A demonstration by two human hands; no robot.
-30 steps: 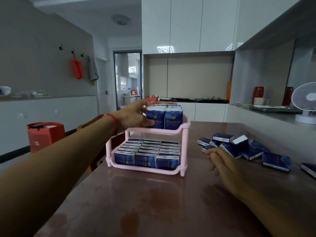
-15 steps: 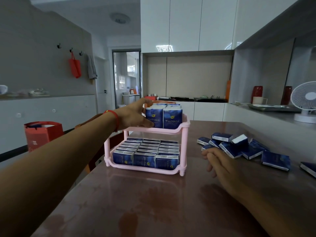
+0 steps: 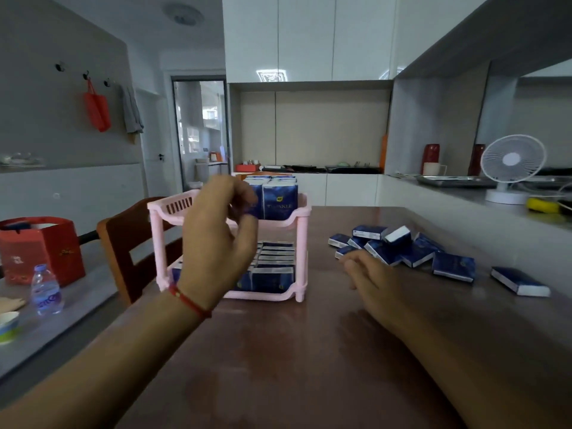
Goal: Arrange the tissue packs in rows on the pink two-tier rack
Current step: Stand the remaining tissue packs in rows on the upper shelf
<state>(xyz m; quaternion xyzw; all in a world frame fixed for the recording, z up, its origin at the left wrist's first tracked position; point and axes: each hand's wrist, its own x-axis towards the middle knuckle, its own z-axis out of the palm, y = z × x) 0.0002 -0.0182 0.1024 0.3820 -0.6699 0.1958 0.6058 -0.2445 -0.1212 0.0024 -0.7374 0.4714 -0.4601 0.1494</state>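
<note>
Across the brown table (image 3: 309, 351), a loose heap of blue tissue packs (image 3: 399, 249) lies right of the pink rack (image 3: 301, 212). Its lower tier is filled with rows of packs; a few stand upright on the upper tier. The left hand (image 3: 216, 239) is raised before the rack, fingers loosely curled, holding nothing. The right hand (image 3: 368, 274) rests relaxed on the table just beside the heap. A white fan (image 3: 510, 168) sits on the counter.

We record a brown table (image 3: 278, 366) with a wooden chair (image 3: 123, 243) at its left, white upper cabinets (image 3: 306, 35), a grey wall (image 3: 46, 103) with hooks holding a red bag (image 3: 97, 109), a daylit doorway (image 3: 201, 128), and a white desk fan (image 3: 512, 165) on the grey counter (image 3: 464, 193).
</note>
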